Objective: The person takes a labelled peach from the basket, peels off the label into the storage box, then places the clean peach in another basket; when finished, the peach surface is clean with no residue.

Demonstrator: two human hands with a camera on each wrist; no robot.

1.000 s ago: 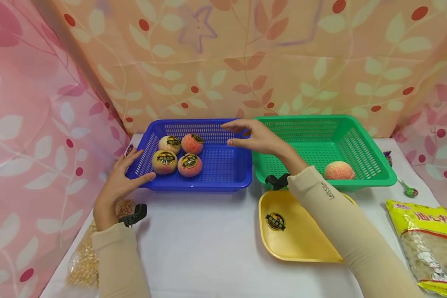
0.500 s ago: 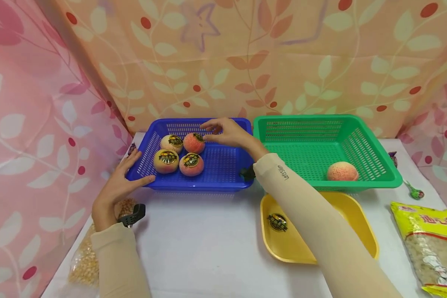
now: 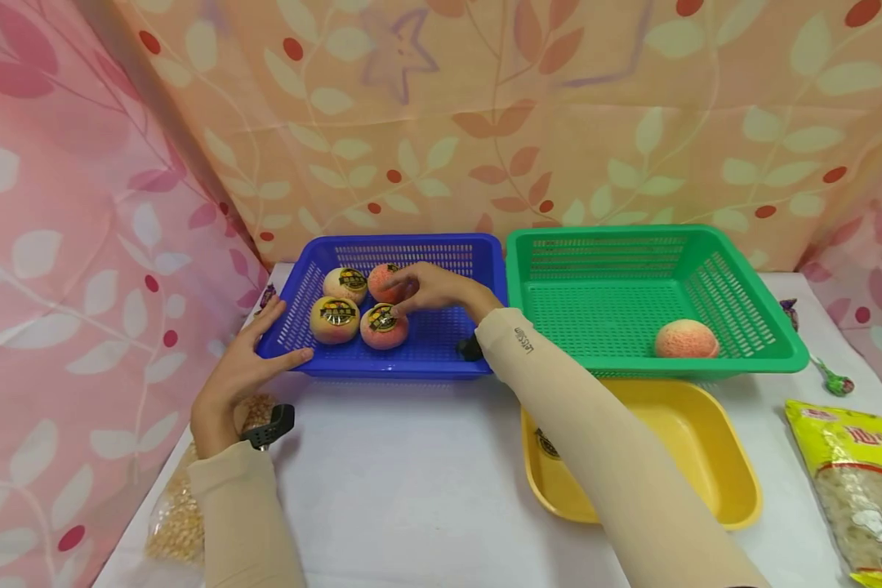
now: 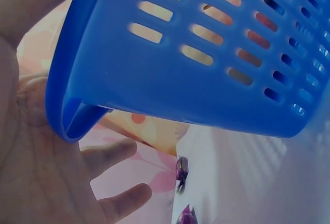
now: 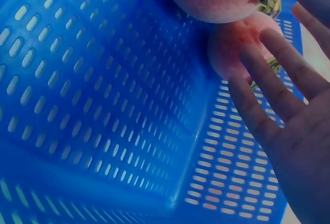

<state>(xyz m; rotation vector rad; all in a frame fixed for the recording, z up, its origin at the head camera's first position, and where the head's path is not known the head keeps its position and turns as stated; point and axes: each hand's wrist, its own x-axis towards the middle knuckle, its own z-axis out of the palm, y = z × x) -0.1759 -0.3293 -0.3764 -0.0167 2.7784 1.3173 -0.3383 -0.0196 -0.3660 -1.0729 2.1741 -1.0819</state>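
Pinkish-red and round, the front right peach (image 3: 385,333) bears a black-and-gold sticker (image 3: 380,317) and sits in the blue basket (image 3: 397,367), just beside three other peaches (image 3: 334,327), two of them paler and yellowish. Rows of slots pierce the basket's smooth plastic walls. The right hand (image 3: 437,287) reaches over the fruit, fingers loosely extended, thumb by the sticker; whether it touches, I cannot tell. The left hand (image 3: 242,367), fingers straight and spread, spans the basket's near left corner.
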